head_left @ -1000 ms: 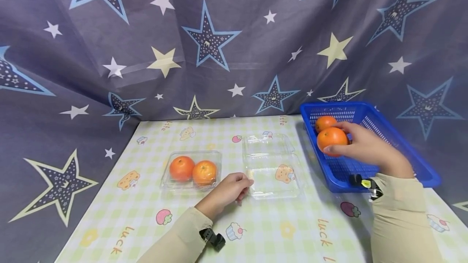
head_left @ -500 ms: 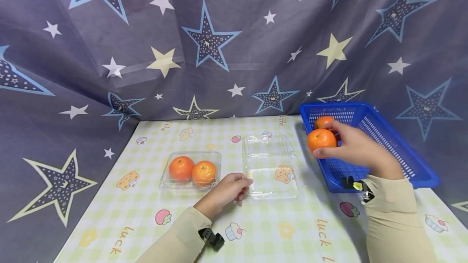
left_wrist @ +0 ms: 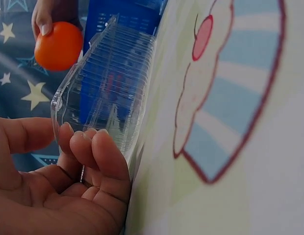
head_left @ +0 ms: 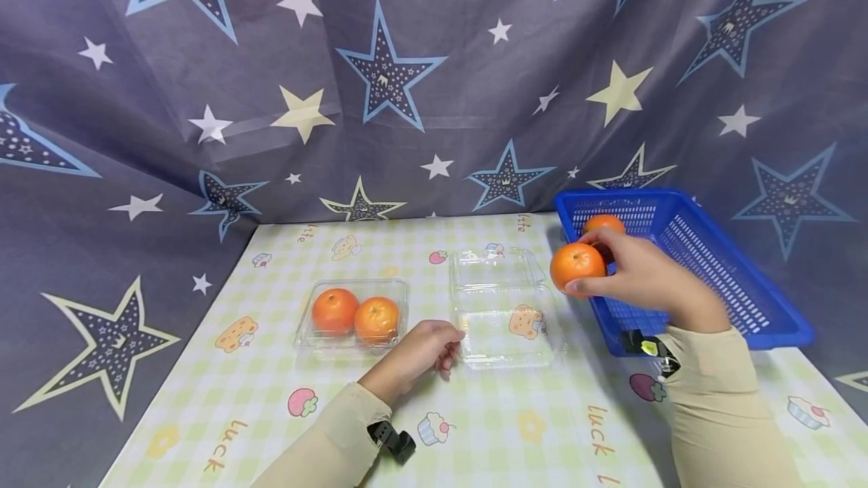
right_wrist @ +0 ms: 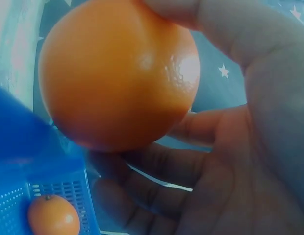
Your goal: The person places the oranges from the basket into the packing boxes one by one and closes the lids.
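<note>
Table point(head_left: 271, 398) under a checked cloth with cartoon prints; star-patterned drape point(head_left: 420, 81) behind and at both sides. Blue basket point(head_left: 746, 292) at the right edge, one orange point(head_left: 603, 223) inside. Closed clear box point(head_left: 353, 315) left of centre holds two oranges. Right hand point(head_left: 644, 277) raised over the basket's left rim, fingers curled round an orange point(head_left: 576, 265), above the right edge of the open clamshell point(head_left: 505, 315). Left hand point(head_left: 417, 356) rests on the table, fingertips point(left_wrist: 88, 142) bent against the clamshell's left edge.
</note>
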### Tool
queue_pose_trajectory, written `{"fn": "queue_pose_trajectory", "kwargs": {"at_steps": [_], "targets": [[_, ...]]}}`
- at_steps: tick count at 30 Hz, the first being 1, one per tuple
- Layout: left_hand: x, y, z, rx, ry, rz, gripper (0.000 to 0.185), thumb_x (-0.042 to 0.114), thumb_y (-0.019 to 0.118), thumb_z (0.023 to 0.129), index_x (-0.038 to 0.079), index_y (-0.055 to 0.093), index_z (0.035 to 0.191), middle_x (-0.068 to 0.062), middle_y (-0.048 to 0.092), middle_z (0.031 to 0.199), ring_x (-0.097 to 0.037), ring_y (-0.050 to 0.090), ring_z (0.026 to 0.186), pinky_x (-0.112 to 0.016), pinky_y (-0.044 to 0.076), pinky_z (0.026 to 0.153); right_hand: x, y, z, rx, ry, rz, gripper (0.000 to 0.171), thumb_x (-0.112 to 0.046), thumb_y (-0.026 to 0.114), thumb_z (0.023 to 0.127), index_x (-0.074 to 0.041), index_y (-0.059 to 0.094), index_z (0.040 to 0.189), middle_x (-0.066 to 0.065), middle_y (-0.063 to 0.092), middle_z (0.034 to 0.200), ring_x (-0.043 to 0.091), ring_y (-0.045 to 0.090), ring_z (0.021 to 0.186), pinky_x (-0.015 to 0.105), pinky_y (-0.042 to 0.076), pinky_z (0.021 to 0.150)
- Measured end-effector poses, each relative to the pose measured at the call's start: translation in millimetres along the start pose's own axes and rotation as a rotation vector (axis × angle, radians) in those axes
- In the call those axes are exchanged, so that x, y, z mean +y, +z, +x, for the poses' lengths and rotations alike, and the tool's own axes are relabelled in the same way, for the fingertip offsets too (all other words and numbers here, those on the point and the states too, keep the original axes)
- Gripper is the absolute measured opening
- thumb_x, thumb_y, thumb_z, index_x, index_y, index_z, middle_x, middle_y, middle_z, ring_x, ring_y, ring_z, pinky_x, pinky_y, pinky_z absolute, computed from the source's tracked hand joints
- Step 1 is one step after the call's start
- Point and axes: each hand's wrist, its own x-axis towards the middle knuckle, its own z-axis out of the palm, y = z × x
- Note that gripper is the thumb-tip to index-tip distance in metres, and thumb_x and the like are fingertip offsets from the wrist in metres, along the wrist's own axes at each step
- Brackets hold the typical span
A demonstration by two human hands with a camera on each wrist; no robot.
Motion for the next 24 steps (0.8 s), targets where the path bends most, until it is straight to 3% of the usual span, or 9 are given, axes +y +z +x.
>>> {"fn": "queue_pose_trajectory", "kwargs": {"at_steps": [8,16,24], "targets": [[0.7,-1.5,-2.0,0.003,0.014,0.018,0.025,0.019,0.057,0.099,0.004,0.058,0.080,-0.001,0.056,0.070,-0.010,0.051,0.056,-0.022,0.050,0.054,-10.4,11.7,4.1,-0.020,-0.043,0.001,0.074,-0.061,0.086,0.077,-0.015,0.058,0.128,0.001,0.070,0.106,0.018,0.064,0.094,0.040,0.055,0.087],[-0.3,-2.3,-1.9,-0.002,0.019,0.030,0.025,0.019,0.057,0.100,0.004,0.059,0.080,-0.002,0.057,0.071,-0.011,0.052,0.057,-0.022,0.050,0.054,-21.1,22.4,8.2,-0.042,-0.095,0.022,0.065,-0.050,0.090,0.077,-0.015,0.060,0.124,-0.001,0.070,0.102,0.016,0.064,0.090,0.042,0.057,0.086],[-1.0,-3.8,-2.3,-0.013,0.020,0.034,0.025,0.019,0.057,0.100,0.004,0.059,0.079,-0.002,0.056,0.070,-0.011,0.052,0.056,-0.023,0.051,0.054,-30.7,33.0,10.3,-0.066,-0.141,-0.017,0.063,-0.047,0.090,0.076,-0.015,0.060,0.121,-0.003,0.070,0.099,0.013,0.064,0.084,0.034,0.057,0.079]]}}
